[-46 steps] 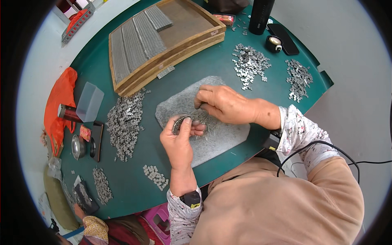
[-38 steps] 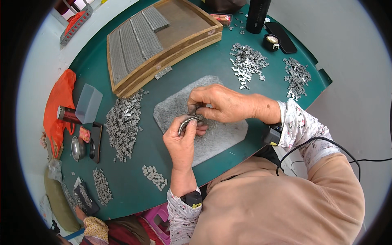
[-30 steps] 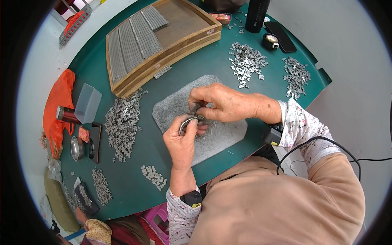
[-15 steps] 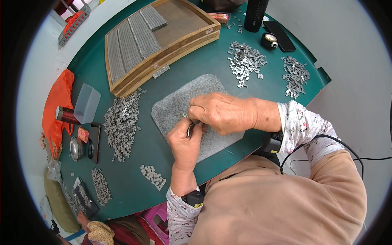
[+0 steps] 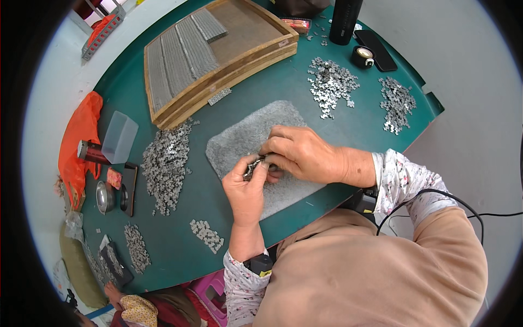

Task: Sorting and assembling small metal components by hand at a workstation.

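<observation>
My left hand (image 5: 246, 188) is closed around a small, dark, shiny metal part (image 5: 249, 173), mostly hidden by thumb and fingers. My right hand (image 5: 305, 155) meets it from the right, thumb and fingers pinched together at the same spot; whatever it grips is too small to name. Both hands are held over a grey felt mat (image 5: 234, 139) on the green table. Beyond the mat lie a heap of small silvery metal pieces (image 5: 329, 84) and another heap of such pieces (image 5: 396, 103). Left of the mat spreads a larger pile of small grey metal parts (image 5: 165, 169).
A wooden tray (image 5: 245, 52) with rows of stacked grey parts stands at the back. A flat cluster of parts (image 5: 207, 236) lies near the front edge. A clear plastic box (image 5: 120, 137), metal bowl (image 5: 103, 196) and red bag (image 5: 79, 131) sit left. Another person's hand (image 5: 114, 294) shows lower left.
My right hand has shifted slightly right and down, its fingers now pinched lower beside my left thumb. The left hand has tilted a little, exposing more of the metal part.
</observation>
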Tool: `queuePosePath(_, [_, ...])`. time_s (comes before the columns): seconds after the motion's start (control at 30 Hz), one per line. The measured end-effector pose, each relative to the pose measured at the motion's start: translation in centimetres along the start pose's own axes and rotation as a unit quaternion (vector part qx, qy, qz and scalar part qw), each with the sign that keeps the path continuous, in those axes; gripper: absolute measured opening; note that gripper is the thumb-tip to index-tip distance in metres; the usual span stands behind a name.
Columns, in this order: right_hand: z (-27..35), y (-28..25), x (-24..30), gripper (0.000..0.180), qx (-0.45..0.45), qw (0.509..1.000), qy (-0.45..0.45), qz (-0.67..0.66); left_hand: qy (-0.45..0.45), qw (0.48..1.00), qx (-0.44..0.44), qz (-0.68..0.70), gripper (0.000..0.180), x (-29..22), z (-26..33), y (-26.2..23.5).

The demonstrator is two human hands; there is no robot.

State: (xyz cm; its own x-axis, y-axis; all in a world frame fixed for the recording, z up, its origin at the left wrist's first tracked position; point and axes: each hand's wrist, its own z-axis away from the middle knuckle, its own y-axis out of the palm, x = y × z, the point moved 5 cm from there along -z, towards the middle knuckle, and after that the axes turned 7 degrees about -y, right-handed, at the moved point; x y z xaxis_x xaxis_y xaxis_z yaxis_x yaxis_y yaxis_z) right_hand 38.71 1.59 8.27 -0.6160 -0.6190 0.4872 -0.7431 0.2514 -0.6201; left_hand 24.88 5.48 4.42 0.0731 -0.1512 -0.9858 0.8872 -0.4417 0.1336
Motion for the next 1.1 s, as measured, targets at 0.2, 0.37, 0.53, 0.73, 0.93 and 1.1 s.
queuePosePath(0.2, [-0.3,0.3,1.7,0.039,-0.038,0.988,-0.104,0.107,-0.038,0.987,0.012,0.154,0.012,1.6,-0.5,-1.2])
queuePosePath(0.37, [-0.4,-0.1,1.0,0.039,-0.016,0.992,-0.086,0.092,-0.061,0.981,0.032,0.179,0.013,1.3,-0.4,-1.5])
queuePosePath(0.53, [0.0,0.3,0.5,0.036,-0.007,0.999,-0.017,0.03,-0.132,0.969,0.029,0.208,0.01,1.3,-0.2,-1.0])
queuePosePath(0.73, [-0.5,0.1,0.6,0.029,0.01,0.999,-0.009,0.029,-0.057,0.995,-0.034,0.069,0.01,0.9,-0.2,-1.0])
queuePosePath(0.93, [-2.1,0.0,-0.8,0.016,0.035,0.999,0.037,0.012,-0.074,0.987,-0.032,0.137,0.012,0.9,-0.8,-1.0])
queuePosePath(1.1, [-3.8,0.3,-2.1,0.014,0.046,0.998,0.035,0.015,-0.039,0.998,-0.019,-0.037,0.013,-1.1,-1.7,-2.6])
